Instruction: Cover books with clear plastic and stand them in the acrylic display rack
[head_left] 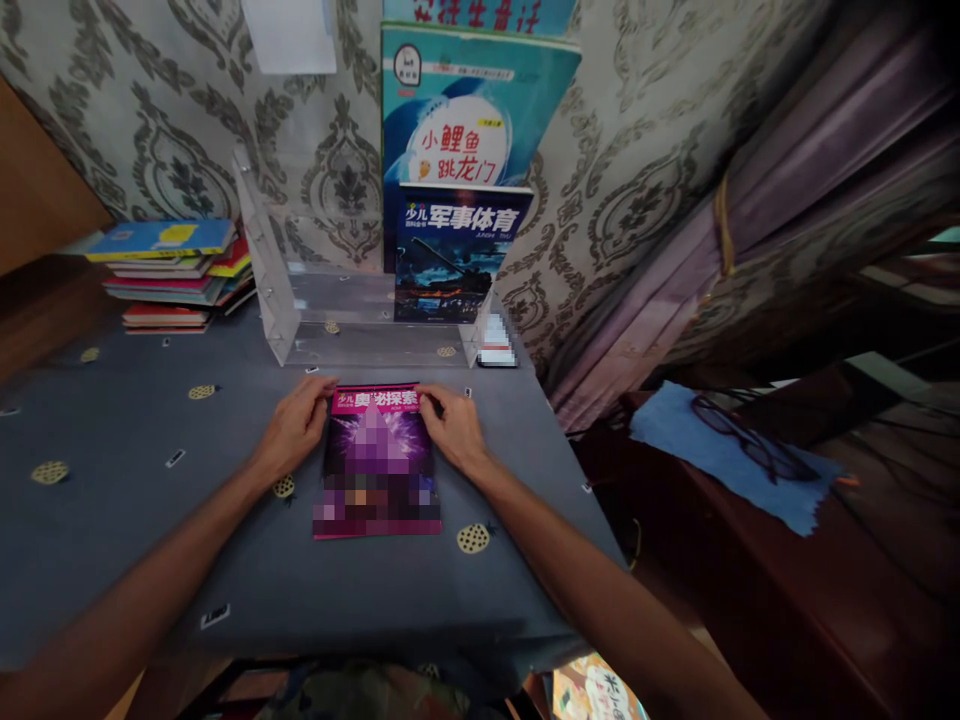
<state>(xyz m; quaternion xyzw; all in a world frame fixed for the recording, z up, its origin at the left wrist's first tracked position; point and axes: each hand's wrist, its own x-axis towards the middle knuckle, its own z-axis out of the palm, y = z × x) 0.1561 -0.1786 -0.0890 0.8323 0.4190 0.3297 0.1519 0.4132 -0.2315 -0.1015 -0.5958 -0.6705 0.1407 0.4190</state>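
A thin purple and pink book (379, 440) lies face up on the cloth-covered table, its lower cover blurred out. My left hand (301, 425) pinches its upper left edge, while my right hand (456, 428) has its fingers closed at the upper right corner. Behind it stands a clear acrylic book rack (337, 345). On the rack's right side a dark blue book with a tank on its cover (450, 260) leans in front of a larger teal book (480, 85). The top of another teal book shows above.
A stack of books (172, 265) sits at the back left. Beside the rack's right end lies a partly blurred phone-like object (497, 342). Glasses (750, 440) rest on a blue cloth (697, 440) to the right, near a purple curtain (652, 290).
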